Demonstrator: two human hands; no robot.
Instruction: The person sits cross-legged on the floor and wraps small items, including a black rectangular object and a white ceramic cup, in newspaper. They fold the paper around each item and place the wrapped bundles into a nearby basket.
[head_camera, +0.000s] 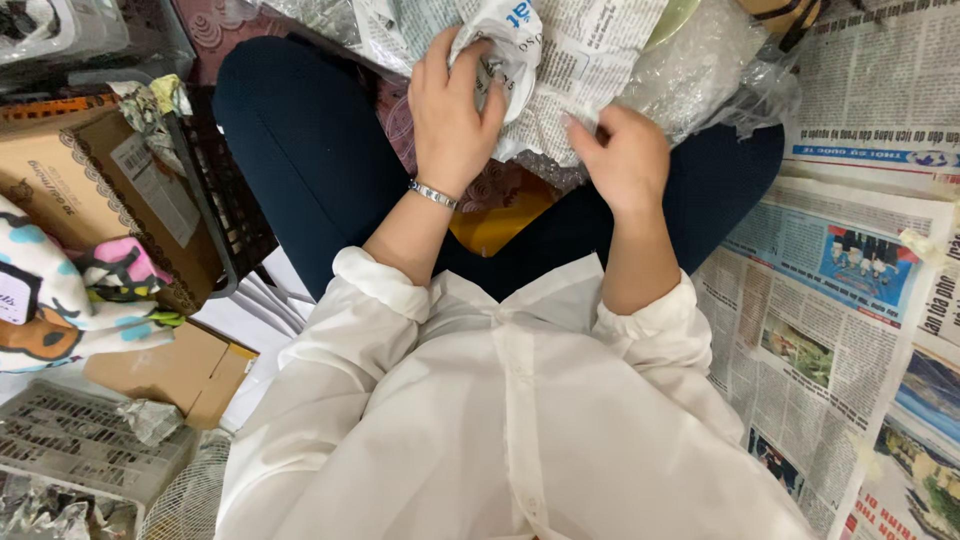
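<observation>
I sit cross-legged on the floor in dark trousers and a white shirt. My left hand (452, 115), a silver bracelet at its wrist, grips a bundle wrapped in newspaper (505, 45) over my lap. My right hand (622, 155) pinches the edge of the same newspaper sheet (590, 60) just to the right. Clear bubble wrap (700, 65) lies bunched beyond the right hand. What is inside the wrapping is hidden.
Newspaper sheets (830, 290) cover the floor on the right. On the left are a cardboard box (95, 180) in a black crate (225, 215), a colourful patterned cloth (60, 295), flat cardboard (175, 370) and white plastic trays (80, 440).
</observation>
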